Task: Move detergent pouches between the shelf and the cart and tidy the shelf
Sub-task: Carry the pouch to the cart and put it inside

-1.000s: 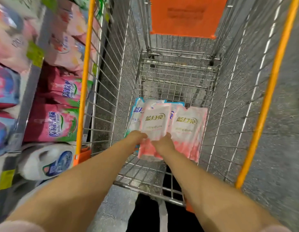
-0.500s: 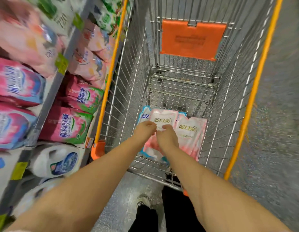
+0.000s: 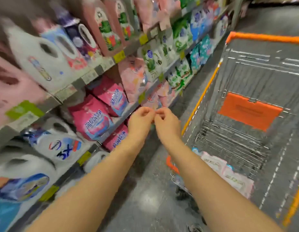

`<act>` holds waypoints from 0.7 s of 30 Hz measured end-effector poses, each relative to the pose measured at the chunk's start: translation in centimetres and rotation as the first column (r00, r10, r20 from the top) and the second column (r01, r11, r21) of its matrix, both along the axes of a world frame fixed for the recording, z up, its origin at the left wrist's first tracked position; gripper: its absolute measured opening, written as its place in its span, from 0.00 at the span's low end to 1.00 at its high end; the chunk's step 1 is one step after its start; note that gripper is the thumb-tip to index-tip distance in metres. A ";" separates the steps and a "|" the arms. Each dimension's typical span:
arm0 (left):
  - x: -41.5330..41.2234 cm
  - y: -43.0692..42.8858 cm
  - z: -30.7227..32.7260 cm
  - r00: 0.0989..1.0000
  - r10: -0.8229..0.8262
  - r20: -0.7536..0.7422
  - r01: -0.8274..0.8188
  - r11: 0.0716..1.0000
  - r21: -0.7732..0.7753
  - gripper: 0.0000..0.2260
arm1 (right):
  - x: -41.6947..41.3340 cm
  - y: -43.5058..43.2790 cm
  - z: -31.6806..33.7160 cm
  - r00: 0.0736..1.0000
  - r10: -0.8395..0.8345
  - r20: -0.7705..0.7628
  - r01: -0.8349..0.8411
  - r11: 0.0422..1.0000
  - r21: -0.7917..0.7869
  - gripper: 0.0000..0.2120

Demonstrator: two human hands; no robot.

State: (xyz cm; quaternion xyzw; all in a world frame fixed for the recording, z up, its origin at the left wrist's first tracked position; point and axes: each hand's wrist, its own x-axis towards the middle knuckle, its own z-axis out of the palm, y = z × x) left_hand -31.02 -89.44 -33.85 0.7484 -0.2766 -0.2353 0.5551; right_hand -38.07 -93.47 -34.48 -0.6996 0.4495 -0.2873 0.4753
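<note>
My left hand (image 3: 140, 118) and my right hand (image 3: 166, 122) are raised side by side in front of the shelf (image 3: 101, 66). Their fingers are curled and the fingertips nearly meet. I see nothing held in either hand. Just beyond the fingertips, pale pink pouches (image 3: 159, 96) lean on the shelf. Blur hides whether the fingers touch them. Pink and white detergent pouches (image 3: 226, 172) with blue edges lie in the near end of the wire cart (image 3: 200, 96), to the right of my right forearm.
Magenta pouches (image 3: 92, 122), white jugs (image 3: 56, 146) and green packs (image 3: 179, 41) fill the shelves on the left. The cart has orange rails and an orange flap (image 3: 249, 112). Grey floor runs between shelf and cart.
Both hands have left the pink pouch in the cart and risen to the left, up to the shelf. The view swung from the cart to the shelves.
</note>
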 end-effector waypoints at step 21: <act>24.5 54.2 30.8 0.542 0.625 0.563 -0.508 0.776 -0.373 0.11 | 29.3 42.4 29.8 0.574 0.784 0.239 -0.510 0.570 -0.645 0.10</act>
